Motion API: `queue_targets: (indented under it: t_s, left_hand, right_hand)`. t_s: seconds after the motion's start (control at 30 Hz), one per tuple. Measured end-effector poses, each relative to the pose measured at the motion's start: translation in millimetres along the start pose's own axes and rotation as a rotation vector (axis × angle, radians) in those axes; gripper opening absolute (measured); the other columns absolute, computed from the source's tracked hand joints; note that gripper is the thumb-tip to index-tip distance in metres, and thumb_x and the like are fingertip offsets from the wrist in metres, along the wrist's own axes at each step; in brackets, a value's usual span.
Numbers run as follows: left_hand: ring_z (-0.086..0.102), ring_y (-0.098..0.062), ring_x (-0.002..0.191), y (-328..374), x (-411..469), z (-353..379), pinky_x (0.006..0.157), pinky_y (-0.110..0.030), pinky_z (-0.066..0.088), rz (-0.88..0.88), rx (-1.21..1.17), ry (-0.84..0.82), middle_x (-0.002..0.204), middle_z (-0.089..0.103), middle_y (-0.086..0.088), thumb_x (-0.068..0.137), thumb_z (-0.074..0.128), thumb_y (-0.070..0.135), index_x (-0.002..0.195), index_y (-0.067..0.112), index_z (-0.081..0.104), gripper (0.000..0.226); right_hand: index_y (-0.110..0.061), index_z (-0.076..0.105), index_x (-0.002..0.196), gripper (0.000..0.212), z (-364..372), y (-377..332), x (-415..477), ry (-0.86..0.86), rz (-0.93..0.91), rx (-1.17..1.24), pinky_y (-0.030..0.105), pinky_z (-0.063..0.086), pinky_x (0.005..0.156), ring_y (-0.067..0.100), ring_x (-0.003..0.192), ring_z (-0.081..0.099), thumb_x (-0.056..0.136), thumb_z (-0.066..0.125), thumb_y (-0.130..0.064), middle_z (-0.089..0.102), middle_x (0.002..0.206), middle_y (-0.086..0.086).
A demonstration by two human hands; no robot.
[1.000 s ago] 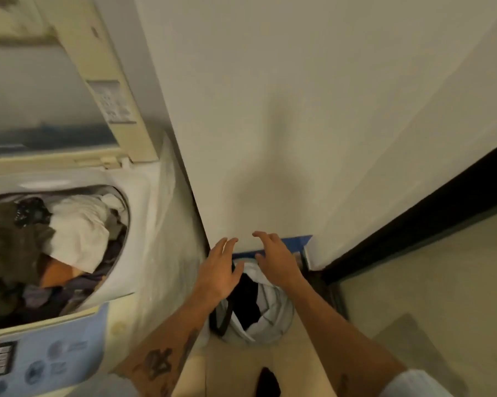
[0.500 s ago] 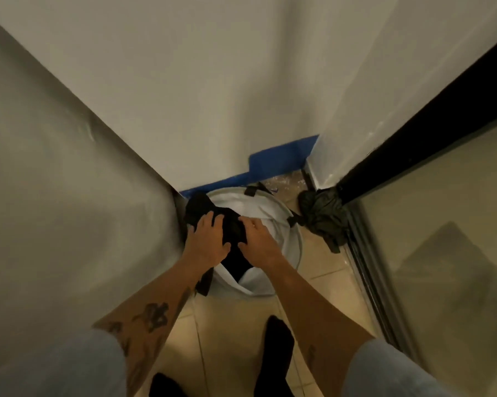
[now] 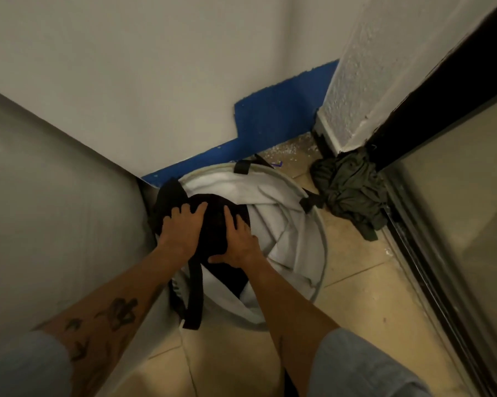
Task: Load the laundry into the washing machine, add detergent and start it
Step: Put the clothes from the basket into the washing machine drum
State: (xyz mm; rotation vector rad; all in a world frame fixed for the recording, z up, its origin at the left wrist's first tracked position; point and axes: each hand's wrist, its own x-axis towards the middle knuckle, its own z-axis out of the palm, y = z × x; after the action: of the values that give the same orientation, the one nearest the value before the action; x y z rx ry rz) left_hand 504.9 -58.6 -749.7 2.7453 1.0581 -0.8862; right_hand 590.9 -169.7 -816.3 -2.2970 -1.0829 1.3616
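1. The black garment (image 3: 212, 224) lies on top of the white laundry (image 3: 275, 224) in the round hamper (image 3: 323, 233), which stands on the tile floor (image 3: 353, 296) in the corner beside the machine's side panel (image 3: 55, 210).
2. Our left hand (image 3: 181, 227) and right hand (image 3: 238, 242) rest flat on the black garment, side by side, fingers spread and not yet closed on it.
3. To do this step well, we would judge it best to curl the fingers under the bundle, gather the loose black strap (image 3: 195, 293) with it, and lift everything clear of the rim.
4. The olive cloth (image 3: 347, 193) heaped by the door frame may be laundry too; we cannot tell.
5. The drum and controls lie out of view, and what sits deeper in the hamper is hidden.
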Motion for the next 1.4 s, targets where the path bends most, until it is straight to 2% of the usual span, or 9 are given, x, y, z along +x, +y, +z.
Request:
queue_targets:
  t_s: [0.1, 0.2, 0.33, 0.63, 0.8, 0.87, 1.03, 1.23, 1.4]
  left_hand:
    - [0.050, -0.036, 0.116, -9.7, 6.1, 0.8, 0.095, -0.044, 0.046, 0.037, -0.080, 0.063, 0.130, 0.052, -0.018, 0.092, 0.055, 0.014, 0.148, 0.016, 0.030, 0.061]
    - [0.050, -0.036, 0.107, -12.9, 7.0, -4.9, 0.092, -0.046, 0.046, 0.066, -0.198, 0.160, 0.123, 0.056, -0.020, 0.091, 0.052, 0.006, 0.141, 0.011, 0.042, 0.052]
    - [0.050, -0.036, 0.104, -2.9, -0.3, -14.5, 0.088, -0.046, 0.046, 0.078, -0.306, 0.283, 0.119, 0.057, -0.020, 0.090, 0.050, 0.005, 0.135, 0.009, 0.051, 0.045]
    - [0.053, -0.036, 0.093, 8.2, -63.1, -77.2, 0.075, -0.048, 0.049, 0.117, -0.350, 0.413, 0.107, 0.061, -0.020, 0.087, 0.054, 0.001, 0.122, 0.004, 0.061, 0.036]
    - [0.055, -0.038, 0.082, 2.6, -128.9, -189.4, 0.066, -0.047, 0.051, 0.108, -0.396, 0.463, 0.090, 0.061, -0.020, 0.079, 0.061, -0.009, 0.106, 0.003, 0.067, 0.030]
    - [0.056, -0.038, 0.080, -4.6, -156.5, -249.7, 0.064, -0.044, 0.052, 0.108, -0.402, 0.478, 0.088, 0.061, -0.019, 0.074, 0.062, -0.011, 0.103, 0.004, 0.067, 0.033]
    - [0.047, -0.029, 0.102, -33.8, -242.0, -390.7, 0.082, -0.043, 0.047, 0.082, -0.548, 0.501, 0.109, 0.056, -0.011, 0.092, 0.043, 0.004, 0.120, 0.013, 0.056, 0.032]
    - [0.057, -0.018, 0.090, -108.8, -346.1, -530.5, 0.081, -0.030, 0.047, 0.150, -0.767, 0.639, 0.100, 0.062, -0.002, 0.088, 0.045, 0.007, 0.111, 0.017, 0.061, 0.030]
    - [0.060, -0.011, 0.090, -191.5, -431.6, -623.8, 0.080, -0.025, 0.046, 0.298, -0.874, 0.704, 0.100, 0.063, 0.004, 0.090, 0.049, 0.014, 0.109, 0.021, 0.058, 0.023]
  right_hand:
    - [-0.030, -0.015, 0.154, 0.124, 11.2, -3.6, 3.5, 0.017, 0.019, -0.009, 0.063, 0.035, 0.106, 0.039, 0.138, 0.032, 0.074, 0.079, -0.045, 0.029, 0.153, 0.016]
    - [-0.028, 0.006, 0.154, 0.086, 12.1, -8.7, 2.6, 0.079, -0.032, 0.058, 0.055, 0.048, 0.095, 0.039, 0.119, 0.053, 0.090, 0.062, -0.031, 0.052, 0.133, 0.016]
    - [-0.022, 0.039, 0.138, 0.045, -3.4, -13.5, -9.6, 0.144, -0.088, 0.134, 0.048, 0.052, 0.085, 0.037, 0.105, 0.058, 0.095, 0.050, -0.027, 0.056, 0.116, 0.014]
    - [-0.022, 0.042, 0.141, 0.051, -52.7, -38.4, -92.1, 0.298, -0.138, 0.192, 0.046, 0.050, 0.089, 0.034, 0.105, 0.057, 0.091, 0.048, -0.012, 0.051, 0.124, 0.013]
    - [-0.018, 0.048, 0.139, 0.049, -146.5, -101.2, -178.1, 0.337, -0.202, 0.156, 0.038, 0.047, 0.087, 0.031, 0.103, 0.057, 0.090, 0.048, -0.010, 0.053, 0.119, 0.012]
    - [-0.017, 0.051, 0.135, 0.048, -195.0, -133.5, -213.9, 0.329, -0.239, 0.124, 0.035, 0.044, 0.083, 0.030, 0.102, 0.057, 0.087, 0.047, -0.013, 0.054, 0.115, 0.013]
    - [-0.016, 0.058, 0.121, 0.046, -302.0, -230.8, -306.0, 0.367, -0.368, 0.031, 0.031, 0.037, 0.071, 0.027, 0.090, 0.055, 0.078, 0.045, -0.021, 0.051, 0.098, 0.003]
    - [-0.015, 0.068, 0.104, 0.026, -406.1, -376.6, -421.4, 0.450, -0.531, 0.018, 0.034, 0.047, 0.077, 0.020, 0.085, 0.060, 0.083, 0.055, -0.010, 0.067, 0.093, 0.007]
    - [-0.018, 0.065, 0.089, 0.012, -468.5, -512.8, -499.2, 0.491, -0.651, -0.026, 0.038, 0.051, 0.079, 0.013, 0.082, 0.061, 0.087, 0.054, -0.021, 0.067, 0.087, -0.001]
